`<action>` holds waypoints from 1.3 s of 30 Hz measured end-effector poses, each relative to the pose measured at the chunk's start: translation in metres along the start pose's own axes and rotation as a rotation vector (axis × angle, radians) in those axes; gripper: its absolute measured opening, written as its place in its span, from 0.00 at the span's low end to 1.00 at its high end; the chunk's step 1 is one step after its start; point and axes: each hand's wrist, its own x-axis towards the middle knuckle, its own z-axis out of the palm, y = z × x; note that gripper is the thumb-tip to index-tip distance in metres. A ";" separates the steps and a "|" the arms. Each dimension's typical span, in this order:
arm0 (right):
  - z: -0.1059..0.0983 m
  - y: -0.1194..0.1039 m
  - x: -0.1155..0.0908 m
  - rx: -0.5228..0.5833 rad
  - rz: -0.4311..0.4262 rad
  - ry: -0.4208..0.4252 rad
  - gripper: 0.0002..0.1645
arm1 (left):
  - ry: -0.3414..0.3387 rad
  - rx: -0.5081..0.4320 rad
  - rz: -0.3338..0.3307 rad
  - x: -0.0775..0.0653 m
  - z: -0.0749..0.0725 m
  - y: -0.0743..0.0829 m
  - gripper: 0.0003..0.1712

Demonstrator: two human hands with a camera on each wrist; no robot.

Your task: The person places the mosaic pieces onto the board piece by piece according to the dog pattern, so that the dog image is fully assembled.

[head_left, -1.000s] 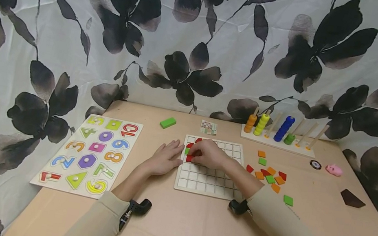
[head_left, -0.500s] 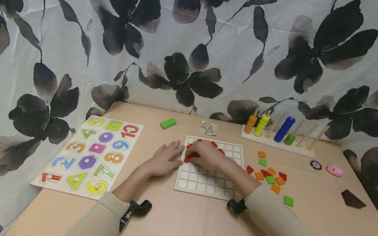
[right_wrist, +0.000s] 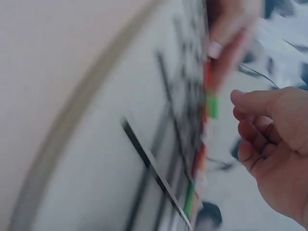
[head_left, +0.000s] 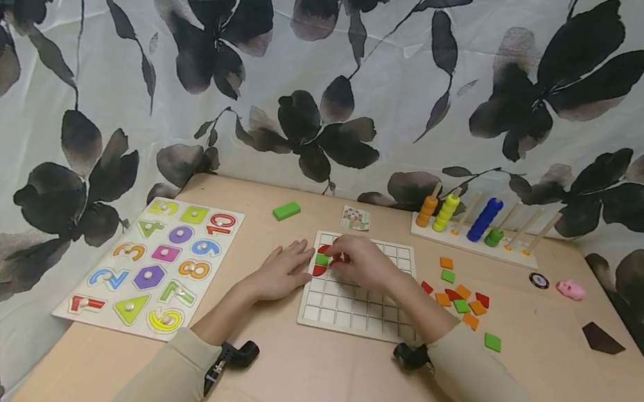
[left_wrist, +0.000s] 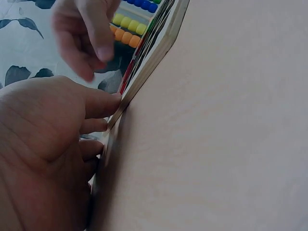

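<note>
I've got the white grid board point(head_left: 335, 316) flat mid-table; the left hand point(head_left: 280, 272) sits at its 9 o'clock, fingers fairly straight, a tip touching the wooden edge, prob. to stop it sliding; the right hand point(head_left: 363, 262) is over the board's 11 o'clock, fingers bent; I can't tell if a pc is pinched, b/c the tips are blurred or hidden; at 10 o'clock on the grid a flat green tile point(head_left: 322, 259) lies btwn rounded red pcs point(head_left: 319, 271); loose tiles point(head_left: 461, 306) in orange, green & red, thin w/ straight edges, lie at 3 o'clock, prob. for a short reach by the right hand; a small printed card point(head_left: 356, 218) is at 12, I'd guess to keep it in sight; further off, a knobbed number puzzle point(head_left: 111, 305) at 9 and a bead rack point(head_left: 481, 249) at 1–2, smooth round beads on wooden pegs, prob. parked out of the way
</note>
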 end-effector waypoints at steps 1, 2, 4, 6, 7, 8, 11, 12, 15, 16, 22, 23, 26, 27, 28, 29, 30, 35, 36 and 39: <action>-0.007 0.001 -0.006 0.029 0.022 0.019 0.15 | 0.003 -0.001 0.000 0.000 0.000 0.000 0.35; -0.014 0.002 -0.013 0.054 0.041 0.038 0.16 | 0.008 -0.004 0.000 0.000 0.001 0.000 0.35; -0.028 0.008 -0.029 0.075 0.074 0.075 0.16 | 0.014 -0.008 -0.001 0.000 0.001 0.001 0.35; -0.040 0.017 -0.046 0.097 0.124 0.101 0.17 | 0.019 -0.007 -0.002 0.000 0.002 0.000 0.35; -0.046 0.022 -0.055 0.104 0.143 0.111 0.17 | 0.020 -0.009 -0.004 0.000 0.003 0.000 0.35; -0.050 0.027 -0.064 0.106 0.169 0.119 0.17 | 0.020 -0.010 -0.005 -0.001 0.003 0.000 0.35; -0.061 0.043 -0.087 0.114 0.259 0.132 0.18 | 0.018 -0.009 -0.007 -0.001 0.003 -0.001 0.35; -0.063 0.047 -0.093 0.117 0.289 0.135 0.18 | 0.017 -0.010 -0.006 -0.001 0.004 -0.001 0.35; -0.068 0.060 -0.108 0.128 0.368 0.126 0.18 | 0.020 -0.012 -0.003 -0.001 0.004 -0.002 0.35; -0.069 0.064 -0.112 0.131 0.390 0.119 0.17 | 0.021 -0.011 -0.001 -0.001 0.005 -0.002 0.35; -0.067 0.080 -0.123 0.165 0.469 0.007 0.13 | 0.026 -0.013 0.003 -0.002 0.007 -0.003 0.35; -0.066 0.081 -0.124 0.171 0.468 -0.019 0.12 | 0.026 -0.012 0.001 -0.002 0.007 -0.004 0.35; -0.063 0.084 -0.126 0.171 0.450 -0.076 0.11 | 0.027 -0.003 -0.004 -0.001 0.008 -0.005 0.35; -0.062 0.085 -0.126 0.172 0.449 -0.087 0.11 | 0.028 -0.004 -0.004 -0.001 0.009 -0.005 0.35; -0.060 0.086 -0.126 0.173 0.452 -0.093 0.11 | 0.028 -0.005 -0.005 -0.001 0.009 -0.006 0.35; -0.059 0.087 -0.126 0.171 0.458 -0.098 0.12 | 0.028 -0.006 -0.006 -0.001 0.010 -0.006 0.35; -0.057 0.088 -0.126 0.171 0.465 -0.097 0.12 | 0.027 -0.006 -0.008 -0.001 0.010 -0.007 0.35; -0.055 0.090 -0.126 0.186 0.492 -0.087 0.13 | 0.027 -0.007 -0.011 -0.001 0.011 -0.008 0.35; -0.054 0.091 -0.127 0.193 0.489 -0.085 0.13 | 0.027 -0.008 -0.011 -0.001 0.011 -0.008 0.35; -0.054 0.092 -0.128 0.204 0.470 -0.073 0.12 | 0.024 -0.008 -0.010 -0.001 0.012 -0.009 0.36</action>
